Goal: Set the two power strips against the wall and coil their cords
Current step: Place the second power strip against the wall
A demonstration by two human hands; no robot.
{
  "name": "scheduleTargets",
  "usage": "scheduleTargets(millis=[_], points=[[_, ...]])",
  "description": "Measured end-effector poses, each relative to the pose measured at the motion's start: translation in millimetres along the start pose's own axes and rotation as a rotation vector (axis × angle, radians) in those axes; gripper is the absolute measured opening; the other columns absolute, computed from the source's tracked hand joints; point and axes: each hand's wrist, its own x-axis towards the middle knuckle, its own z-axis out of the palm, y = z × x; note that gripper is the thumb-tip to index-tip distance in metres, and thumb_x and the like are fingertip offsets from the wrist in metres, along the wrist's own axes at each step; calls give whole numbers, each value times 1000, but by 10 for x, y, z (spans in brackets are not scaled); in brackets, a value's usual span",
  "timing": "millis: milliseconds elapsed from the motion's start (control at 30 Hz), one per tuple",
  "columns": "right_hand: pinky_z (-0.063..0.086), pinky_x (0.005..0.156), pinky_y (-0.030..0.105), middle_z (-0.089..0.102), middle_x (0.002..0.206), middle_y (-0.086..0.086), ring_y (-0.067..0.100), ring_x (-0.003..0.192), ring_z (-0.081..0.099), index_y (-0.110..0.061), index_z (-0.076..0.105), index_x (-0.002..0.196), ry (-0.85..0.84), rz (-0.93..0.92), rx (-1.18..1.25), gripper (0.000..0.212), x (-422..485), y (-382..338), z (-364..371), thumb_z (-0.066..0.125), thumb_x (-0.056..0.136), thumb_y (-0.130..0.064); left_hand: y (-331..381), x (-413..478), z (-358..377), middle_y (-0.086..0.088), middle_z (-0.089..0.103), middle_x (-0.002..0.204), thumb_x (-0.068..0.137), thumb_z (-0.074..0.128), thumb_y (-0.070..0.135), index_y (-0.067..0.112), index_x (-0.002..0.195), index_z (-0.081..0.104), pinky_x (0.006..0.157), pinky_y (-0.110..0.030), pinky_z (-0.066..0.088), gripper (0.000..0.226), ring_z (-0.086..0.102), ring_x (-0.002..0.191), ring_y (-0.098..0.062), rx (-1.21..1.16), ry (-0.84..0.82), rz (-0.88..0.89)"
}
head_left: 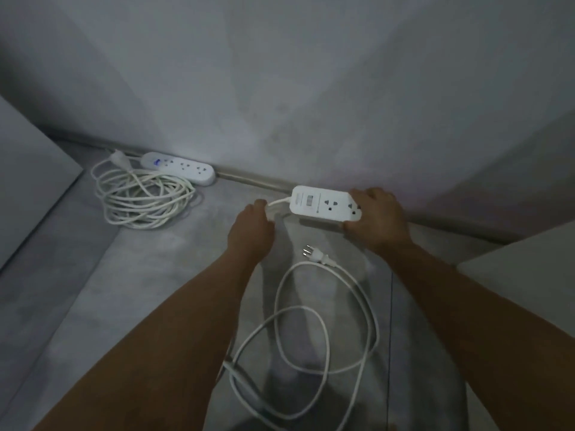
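- A white power strip (pixel 178 167) lies along the wall (pixel 280 88), its coiled cord (pixel 144 199) just in front.
- The left hand (pixel 252 227) pinches the second cord (pixel 311 321), which lies in loose loops on the floor (pixel 93 290).
- The right hand (pixel 378 217) clasps the second strip (pixel 323 203) by the wall.

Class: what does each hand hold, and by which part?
The right hand grips the near power strip by its right end; the left hand holds its cord beside the strip.
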Motion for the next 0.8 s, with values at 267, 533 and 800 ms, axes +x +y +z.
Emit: scheduleTargets(millis=[267, 533, 800], points=[[40, 97, 46, 52, 124, 12, 33, 114, 47, -18, 54, 131, 63, -30, -25, 69, 120, 75, 432, 77, 69, -38, -42, 162, 282, -14, 48, 132, 96, 41, 21, 11, 137, 41, 94, -42, 42, 43, 49, 118, -33, 146, 3, -44], [38, 100, 43, 53, 128, 6, 30, 119, 45, -22, 51, 131, -53, 54, -28, 64, 232, 130, 638, 72, 73, -43, 11, 9, 568, -14, 9, 159, 92, 43, 30, 25, 150, 19, 117, -49, 12, 62, 11, 144, -38, 318, -88, 60], [38, 103, 45, 52, 132, 9, 33, 122, 42, -17, 50, 129, -14, 94, -33, 64, 352, 158, 737, 71, 75, -43, 213, 89, 615, -13, -5, 161, 94, 41, 43, 34, 150, 19, 117, -52, -2, 60, -4, 146, -39, 212, -145, -61]])
